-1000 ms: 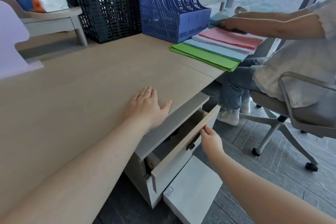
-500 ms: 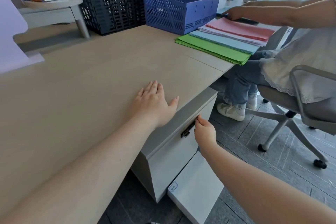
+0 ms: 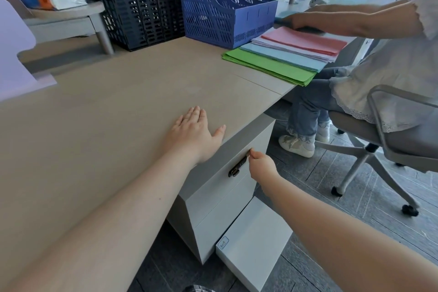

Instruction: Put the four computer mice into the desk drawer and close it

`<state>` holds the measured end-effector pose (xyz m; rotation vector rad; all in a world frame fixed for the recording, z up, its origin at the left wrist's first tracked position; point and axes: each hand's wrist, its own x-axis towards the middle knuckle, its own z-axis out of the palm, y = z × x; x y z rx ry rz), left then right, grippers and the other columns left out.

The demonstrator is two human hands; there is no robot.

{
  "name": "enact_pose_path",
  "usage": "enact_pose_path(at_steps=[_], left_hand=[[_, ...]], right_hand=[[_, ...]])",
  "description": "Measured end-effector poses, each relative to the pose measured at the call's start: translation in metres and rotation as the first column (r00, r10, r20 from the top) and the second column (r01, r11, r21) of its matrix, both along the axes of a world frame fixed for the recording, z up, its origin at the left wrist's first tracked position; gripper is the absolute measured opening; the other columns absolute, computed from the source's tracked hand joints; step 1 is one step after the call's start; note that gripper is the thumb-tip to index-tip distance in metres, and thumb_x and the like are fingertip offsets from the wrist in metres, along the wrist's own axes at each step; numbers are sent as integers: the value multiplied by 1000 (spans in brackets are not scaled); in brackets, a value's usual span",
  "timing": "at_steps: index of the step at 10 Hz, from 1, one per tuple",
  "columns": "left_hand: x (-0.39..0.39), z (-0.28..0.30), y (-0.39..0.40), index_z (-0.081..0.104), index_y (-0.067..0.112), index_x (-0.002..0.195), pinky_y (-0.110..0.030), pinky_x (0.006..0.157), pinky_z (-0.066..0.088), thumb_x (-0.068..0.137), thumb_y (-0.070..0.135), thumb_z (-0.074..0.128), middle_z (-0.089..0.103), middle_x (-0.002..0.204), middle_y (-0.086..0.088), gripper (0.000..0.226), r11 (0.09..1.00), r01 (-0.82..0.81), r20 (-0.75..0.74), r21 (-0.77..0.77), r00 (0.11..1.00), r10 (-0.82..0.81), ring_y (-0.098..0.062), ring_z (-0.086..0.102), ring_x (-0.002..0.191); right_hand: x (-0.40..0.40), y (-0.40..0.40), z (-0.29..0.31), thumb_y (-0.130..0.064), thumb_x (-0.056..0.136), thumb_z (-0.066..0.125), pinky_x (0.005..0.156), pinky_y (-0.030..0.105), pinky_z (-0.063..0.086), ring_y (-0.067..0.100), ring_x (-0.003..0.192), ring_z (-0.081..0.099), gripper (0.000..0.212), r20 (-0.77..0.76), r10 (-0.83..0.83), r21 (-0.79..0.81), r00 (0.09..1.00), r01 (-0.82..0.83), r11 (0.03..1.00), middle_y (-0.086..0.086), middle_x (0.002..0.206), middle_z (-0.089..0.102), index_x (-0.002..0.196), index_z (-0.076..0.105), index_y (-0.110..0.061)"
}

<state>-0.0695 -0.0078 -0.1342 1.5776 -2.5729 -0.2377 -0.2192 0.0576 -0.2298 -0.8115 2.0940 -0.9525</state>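
Head view: the left hand (image 3: 193, 134) lies flat and open on the desk (image 3: 106, 125). At its four o'clock, the right hand (image 3: 262, 165) pinches the drawer (image 3: 227, 182) handle (image 3: 238, 167). The drawer looks shut; no mice are visible. Press the front flush, then release.

Drawer (image 3: 239, 173) shut, contents hidden; right fingers (image 3: 252, 153) partly hidden.

Wooden desk (image 3: 118, 106) with file racks (image 3: 213, 0), coloured folders (image 3: 279, 59).
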Motion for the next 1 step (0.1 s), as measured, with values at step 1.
enact_pose_path(at_steps=[1], left_hand=[[1, 0, 0, 9, 10, 150, -33, 121, 3, 92, 60, 20, 5, 161, -3, 78, 1000, 3, -15, 1, 1000, -3, -14, 2, 148]], right_hand=[[-2, 3, 11, -10, 95, 40, 96, 39, 47, 32, 106, 57, 39, -38, 119, 150, 992, -112, 982, 19, 132, 56, 132, 50, -6]])
